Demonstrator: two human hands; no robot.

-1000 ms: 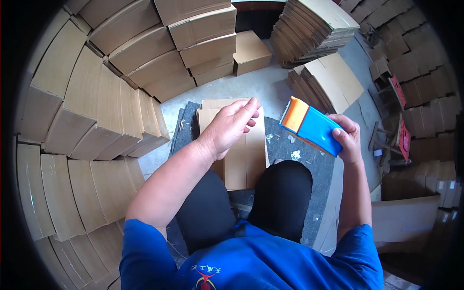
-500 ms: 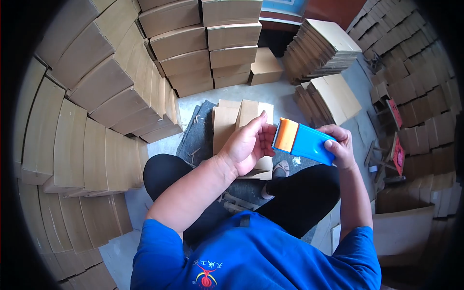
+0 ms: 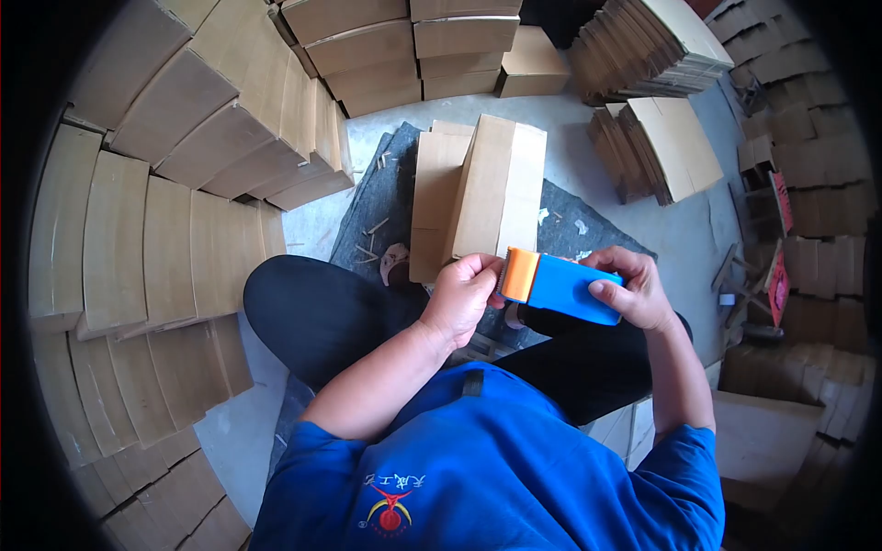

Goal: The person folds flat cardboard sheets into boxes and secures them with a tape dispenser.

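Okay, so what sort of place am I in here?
Probably a packing area or box store: stacked cartons, piled flattened cardboard, and a blue-and-orange tape dispenser in your right hand.

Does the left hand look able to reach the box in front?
Probably yes: the left hand is near the box, with nothing visibly between, though its fingers are at the tape dispenser.

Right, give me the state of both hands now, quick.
Left hand: closed, at the orange end of the tape dispenser; whether it pinches tape can't be told.
Right hand: closed, holding the tape dispenser by its blue body.
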